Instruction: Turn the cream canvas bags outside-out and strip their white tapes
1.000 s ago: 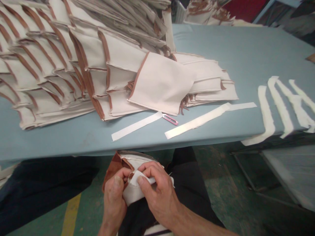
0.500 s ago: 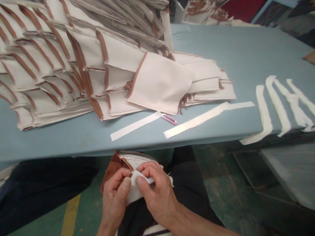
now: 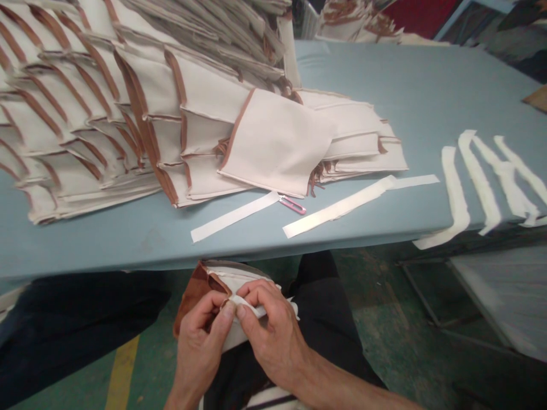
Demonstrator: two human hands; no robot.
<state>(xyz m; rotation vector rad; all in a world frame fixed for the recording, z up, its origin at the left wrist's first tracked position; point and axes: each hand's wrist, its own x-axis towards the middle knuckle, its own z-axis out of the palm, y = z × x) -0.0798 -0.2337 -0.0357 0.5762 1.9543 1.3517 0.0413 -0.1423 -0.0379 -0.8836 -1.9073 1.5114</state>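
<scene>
Over my lap, below the table edge, lies a cream fabric piece [image 3: 234, 277] with a brown section [image 3: 192, 291] at its left. My left hand [image 3: 200, 336] is closed, thumb and forefinger pinching the fabric's brown-trimmed edge. Pressed close beside it, my right hand [image 3: 273, 327] pinches a white strip [image 3: 248, 306] against that edge. The strip runs back under my right fingers, and its loose end shows past them. My thumbs nearly meet at the edge, so the exact spot between the fingertips is partly hidden.
A blue-covered table [image 3: 141, 239] stands in front of me. Stacked cream pieces with brown trim [image 3: 273, 142] cover its left and middle. Pink thread snips [image 3: 293, 205] lie between two pale strips [image 3: 235, 216]. More white strips [image 3: 455, 193] hang near the right edge.
My left thumb has moved up and right onto the white strip's end, close to my right thumb. Less of the strip shows between my hands.
</scene>
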